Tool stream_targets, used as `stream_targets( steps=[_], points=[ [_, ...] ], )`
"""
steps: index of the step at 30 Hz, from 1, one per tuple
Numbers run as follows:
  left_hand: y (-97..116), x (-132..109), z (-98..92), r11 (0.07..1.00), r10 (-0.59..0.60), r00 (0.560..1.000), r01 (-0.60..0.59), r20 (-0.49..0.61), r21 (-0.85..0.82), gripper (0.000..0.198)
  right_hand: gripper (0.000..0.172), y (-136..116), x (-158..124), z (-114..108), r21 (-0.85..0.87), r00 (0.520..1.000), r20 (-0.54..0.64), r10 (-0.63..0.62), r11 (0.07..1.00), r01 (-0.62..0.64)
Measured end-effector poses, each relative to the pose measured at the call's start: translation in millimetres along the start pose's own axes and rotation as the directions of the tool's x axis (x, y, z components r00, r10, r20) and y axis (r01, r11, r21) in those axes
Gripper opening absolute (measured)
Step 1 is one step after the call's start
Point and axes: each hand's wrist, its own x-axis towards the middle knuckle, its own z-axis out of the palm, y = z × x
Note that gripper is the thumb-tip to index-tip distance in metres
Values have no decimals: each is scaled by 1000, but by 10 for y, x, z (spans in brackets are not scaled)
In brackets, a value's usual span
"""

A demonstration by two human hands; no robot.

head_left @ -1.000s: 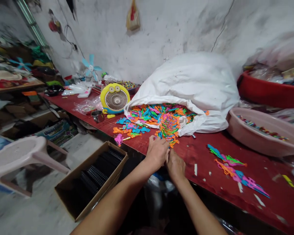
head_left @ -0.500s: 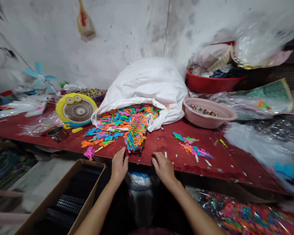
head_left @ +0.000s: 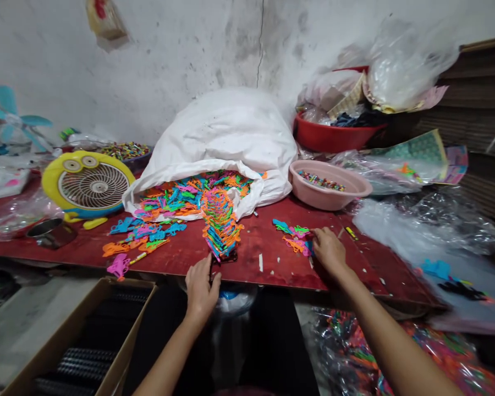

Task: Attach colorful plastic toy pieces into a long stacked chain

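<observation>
My left hand is at the table's front edge, its thumb and fingers closed around the near end of a black holder. A dense row of orange, green, blue and pink plastic pieces stands along that holder and runs back to the mouth of a white sack. More such pieces fill the sack's opening. On the right, my right hand has its fingers closed on the edge of a small group of plastic pieces; its fingertips are partly hidden. Another loose heap lies left of the holder.
A yellow fan and a metal cup stand on the left. A pink basin of small beads and a red basin sit right of the sack. A cardboard box of black strips is below the table's left edge.
My right hand has moved right, from the table's front edge to the small group of pieces. My left hand has closed on the black holder's near end. The view has turned right.
</observation>
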Motion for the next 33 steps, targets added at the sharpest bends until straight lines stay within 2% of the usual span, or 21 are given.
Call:
stream_targets(
  steps=[3,6,11,14,17,20,23,26,30,33],
  points=[
    [148,-37,127,999,38,999,-38,28,-5,54,40,21,234,78,-59,996,57,-64,996,67],
    [246,-101,198,997,73,997,-73,19,-30,53,33,34,383,169,-50,992,96,-77,995,82],
    [426,-270,180,995,66,992,-74,-106,-66,38,27,94,329,252,-26,998,62,-20,999,22],
    [576,-346,176,982,118,988,-131,-104,-132,32,26,208,249,222,15,998,48,-39,999,39],
    [706,-373,199,962,181,979,-197,-97,-191,30,31,484,272,139,21,1000,12,9,1000,-10],
    [815,-373,225,949,200,976,-215,-87,-228,32,37,909,398,77,-35,977,-35,210,977,-211],
    [946,-379,268,921,213,976,-215,-43,-326,35,32,1309,535,103,-79,934,32,356,932,-353],
    [1077,-389,345,871,250,968,-207,38,-445,37,27,1543,610,179,-73,907,116,404,914,-398],
    [1189,-366,443,795,249,962,-135,114,-591,33,28,1603,564,179,5,910,108,399,916,-402],
    [1297,-300,479,752,205,963,-40,176,-658,26,31,1367,354,83,131,944,5,329,936,-327]
  ],
)
